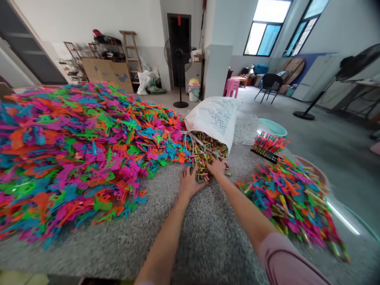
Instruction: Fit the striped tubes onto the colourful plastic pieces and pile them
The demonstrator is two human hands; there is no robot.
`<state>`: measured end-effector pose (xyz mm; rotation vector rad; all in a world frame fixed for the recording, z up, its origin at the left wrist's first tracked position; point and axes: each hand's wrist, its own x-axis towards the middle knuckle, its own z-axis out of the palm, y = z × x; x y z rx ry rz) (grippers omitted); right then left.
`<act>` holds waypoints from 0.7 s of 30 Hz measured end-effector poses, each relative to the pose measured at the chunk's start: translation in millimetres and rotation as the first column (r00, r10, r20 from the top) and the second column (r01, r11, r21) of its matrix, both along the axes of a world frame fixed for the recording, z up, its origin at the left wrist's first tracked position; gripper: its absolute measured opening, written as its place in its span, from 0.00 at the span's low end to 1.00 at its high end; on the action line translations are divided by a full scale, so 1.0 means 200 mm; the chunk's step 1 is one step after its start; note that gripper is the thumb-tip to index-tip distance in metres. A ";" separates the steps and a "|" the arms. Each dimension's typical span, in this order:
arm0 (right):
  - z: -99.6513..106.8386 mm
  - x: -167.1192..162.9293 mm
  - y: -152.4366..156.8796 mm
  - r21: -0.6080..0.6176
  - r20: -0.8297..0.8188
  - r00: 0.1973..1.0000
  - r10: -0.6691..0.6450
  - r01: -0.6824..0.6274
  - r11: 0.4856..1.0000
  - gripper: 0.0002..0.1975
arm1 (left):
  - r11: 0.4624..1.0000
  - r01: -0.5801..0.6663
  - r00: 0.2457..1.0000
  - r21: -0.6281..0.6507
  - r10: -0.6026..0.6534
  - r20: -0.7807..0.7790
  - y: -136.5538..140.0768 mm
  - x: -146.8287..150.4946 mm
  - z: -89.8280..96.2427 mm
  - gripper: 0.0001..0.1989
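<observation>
Table (124, 245): grey speckled top.
My left hand (189, 183): well in from the table's near edge, fingers spread, clasping nothing, at the near-left fringe of the short coloured tubes (204, 150).
My right hand (216, 167): slightly farther out, fingers on the tubes; whether any are pinched, I cannot tell.
Tubes: loose, ahead of and between my palms, right hand nearer the bulk; single axes mixed, the spill stretching away from me into the sack's mouth.
White sack (212, 116): beyond, toward the table's far edge, mouth facing me.
</observation>
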<state>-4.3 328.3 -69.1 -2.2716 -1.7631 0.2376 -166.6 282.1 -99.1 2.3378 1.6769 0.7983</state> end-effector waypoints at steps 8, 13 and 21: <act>-0.02 -0.18 -0.43 -0.001 -0.231 0.960 0.158 -0.163 0.987 0.25 | 0.995 0.088 0.996 -0.047 -0.089 -0.010 -0.25 -0.11 -0.02 0.39; -0.02 -0.08 -0.70 -0.022 -0.299 0.914 0.276 -0.295 0.955 0.32 | 0.999 0.018 0.999 -0.028 -0.017 0.029 -0.57 -0.22 -0.04 0.41; 0.20 0.21 -0.34 -0.061 -0.158 0.968 -0.194 0.186 0.981 0.21 | 0.998 0.027 0.985 0.048 -0.019 -0.169 -0.73 -0.10 0.06 0.51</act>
